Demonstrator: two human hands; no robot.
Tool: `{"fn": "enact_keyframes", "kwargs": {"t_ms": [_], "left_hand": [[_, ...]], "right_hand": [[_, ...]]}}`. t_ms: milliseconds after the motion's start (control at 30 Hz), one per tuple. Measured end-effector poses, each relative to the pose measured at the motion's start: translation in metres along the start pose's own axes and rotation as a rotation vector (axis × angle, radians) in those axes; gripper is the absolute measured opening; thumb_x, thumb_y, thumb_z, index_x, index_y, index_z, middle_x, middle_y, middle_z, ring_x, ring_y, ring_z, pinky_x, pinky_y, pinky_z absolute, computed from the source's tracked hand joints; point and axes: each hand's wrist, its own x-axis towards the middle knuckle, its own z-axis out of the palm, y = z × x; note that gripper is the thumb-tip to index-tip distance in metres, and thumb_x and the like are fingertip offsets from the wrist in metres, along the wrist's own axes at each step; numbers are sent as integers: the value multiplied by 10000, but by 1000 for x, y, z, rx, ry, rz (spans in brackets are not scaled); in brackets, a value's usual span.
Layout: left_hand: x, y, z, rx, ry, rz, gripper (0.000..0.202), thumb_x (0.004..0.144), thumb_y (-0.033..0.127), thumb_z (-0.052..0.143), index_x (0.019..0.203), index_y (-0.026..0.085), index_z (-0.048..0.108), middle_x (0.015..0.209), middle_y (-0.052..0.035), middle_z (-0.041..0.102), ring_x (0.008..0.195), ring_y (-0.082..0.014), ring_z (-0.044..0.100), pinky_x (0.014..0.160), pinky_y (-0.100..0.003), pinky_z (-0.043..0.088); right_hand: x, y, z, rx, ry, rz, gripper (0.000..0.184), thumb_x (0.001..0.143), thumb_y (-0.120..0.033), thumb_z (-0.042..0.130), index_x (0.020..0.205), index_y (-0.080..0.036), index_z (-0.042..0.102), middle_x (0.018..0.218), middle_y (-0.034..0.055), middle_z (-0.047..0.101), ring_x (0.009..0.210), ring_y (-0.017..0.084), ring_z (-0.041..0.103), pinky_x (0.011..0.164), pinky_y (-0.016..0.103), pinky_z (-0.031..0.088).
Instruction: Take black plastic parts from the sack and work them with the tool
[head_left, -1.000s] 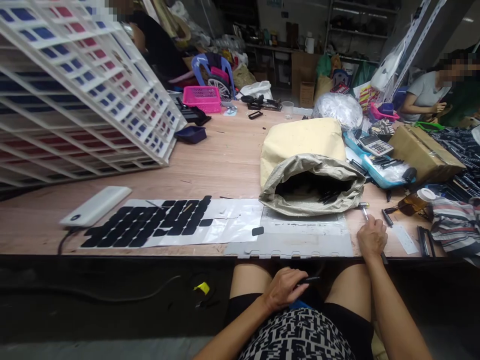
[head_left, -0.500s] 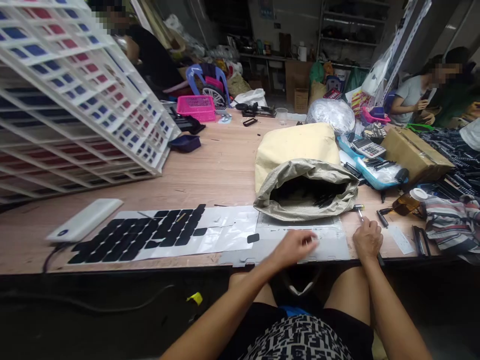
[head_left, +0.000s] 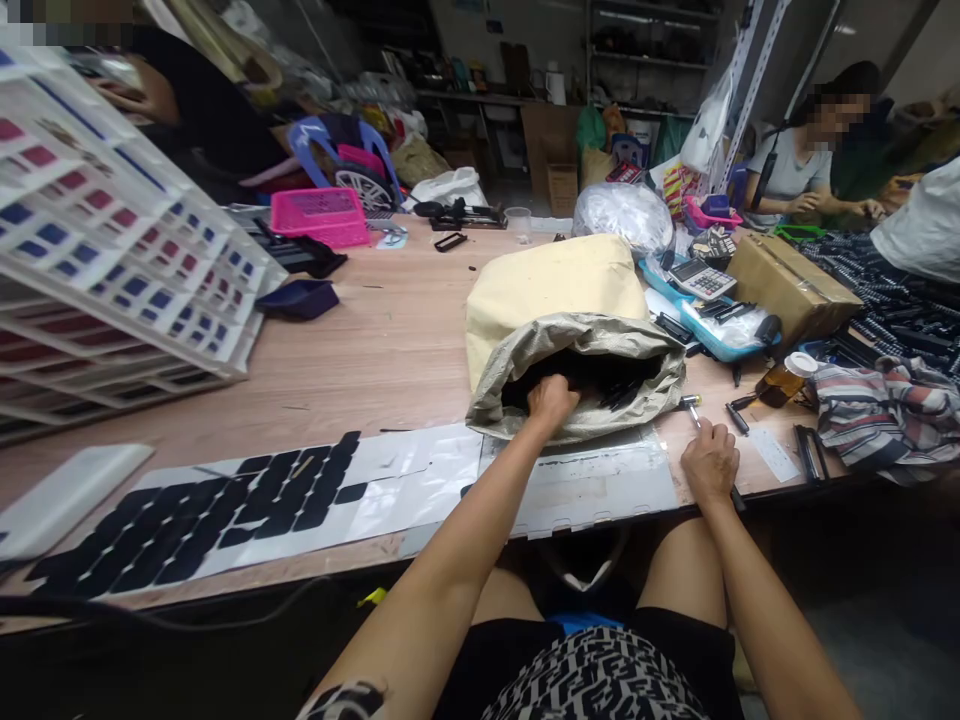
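Observation:
My left hand (head_left: 553, 402) reaches into the dark mouth of a cream woven sack (head_left: 551, 285) lying on the table. Its fingertips are lost in the sack's shadow, so I cannot tell whether they grip anything. Black pieces (head_left: 621, 392) show dimly inside, right of that hand. At the table's front edge, my right hand (head_left: 709, 462) is closed around a small hammer (head_left: 695, 410). The hammer's head, with a yellowish end, points away from me, and its dark handle end shows below the hand. A grey board (head_left: 592, 490) lies under the sack's mouth.
Left are a white sheet with rows of black stickers (head_left: 217, 510), a white box-like device (head_left: 75, 495) and a tilted white basket stack (head_left: 150, 240). Right are an amber bottle (head_left: 784, 382), a striped cloth (head_left: 885, 410), a cardboard box (head_left: 791, 285) and a calculator (head_left: 703, 279). Two other people sit beyond.
My left hand has moved forward from above the grey board into the sack's mouth. My right hand still holds the hammer. The view has turned rightward.

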Motion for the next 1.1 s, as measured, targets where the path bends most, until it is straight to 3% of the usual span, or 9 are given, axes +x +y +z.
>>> {"fn": "enact_keyframes", "kwargs": {"t_ms": [67, 133, 200, 267, 433, 633, 867, 1000, 1100], "left_hand": [[-27, -20, -5, -31, 134, 117, 250, 854, 374, 637, 968, 178, 742, 1023, -126, 716, 1005, -299, 665, 798, -351, 502], [-61, -42, -4, -130, 219, 344, 225, 869, 377, 635, 962, 194, 728, 983, -81, 702, 944, -237, 651, 782, -312, 490], [-91, -61, 5, -251, 151, 559, 205, 882, 361, 640, 983, 199, 716, 937, -46, 691, 860, -182, 635, 759, -280, 480], [-111, -74, 20, -326, 69, 645, 189, 880, 346, 657, 991, 205, 714, 908, -30, 686, 827, -165, 620, 742, -271, 473], [-113, -85, 53, -407, 50, 561, 190, 830, 322, 718, 985, 214, 737, 900, -26, 673, 849, -177, 602, 763, -293, 475], [-104, -87, 55, -513, 7, 521, 224, 791, 314, 749, 997, 229, 771, 891, -14, 648, 791, -152, 591, 683, -260, 460], [-104, -88, 57, -534, 16, 502, 228, 787, 320, 748, 1000, 248, 783, 883, -6, 636, 794, -143, 591, 705, -253, 460], [-104, -86, 55, -497, 16, 518, 177, 799, 319, 733, 953, 254, 790, 865, -1, 619, 815, -144, 582, 701, -243, 442], [-104, -85, 54, -479, 12, 518, 158, 825, 298, 696, 948, 266, 791, 851, 2, 610, 819, -142, 574, 692, -240, 435]], "right_hand": [[0, 0, 0, 8, -2, -2, 325, 949, -218, 440, 1247, -177, 563, 1022, 113, 538, 937, 248, 483, 700, 329, 314], [0, 0, 1, 16, -1, -6, 322, 956, -219, 430, 1245, -173, 565, 1024, 116, 538, 942, 250, 482, 706, 328, 316], [0, 0, 3, 22, 3, -3, 322, 960, -217, 422, 1243, -173, 570, 1025, 118, 540, 945, 251, 484, 709, 328, 317], [1, 1, 6, 28, 13, 4, 325, 969, -218, 408, 1240, -182, 584, 1024, 117, 546, 943, 250, 487, 707, 329, 319], [1, 6, 6, 106, 48, 23, 371, 982, -217, 371, 1232, -208, 644, 986, 114, 576, 911, 244, 509, 710, 340, 339], [-41, -3, -24, 532, 187, 105, 410, 955, -253, 397, 1266, -170, 651, 1016, 119, 632, 931, 239, 591, 796, 352, 458], [-101, -47, -79, 1020, -60, -223, 348, 978, -239, 447, 1244, -205, 668, 1112, 98, 689, 1049, 202, 645, 946, 356, 531], [-111, -66, -78, 1042, -97, -407, 378, 988, -190, 424, 1300, -217, 635, 1054, 86, 677, 991, 175, 651, 905, 309, 548], [-114, -69, -67, 949, -108, -425, 386, 994, -186, 397, 1285, -228, 648, 980, 79, 671, 926, 175, 652, 867, 307, 555]]}}
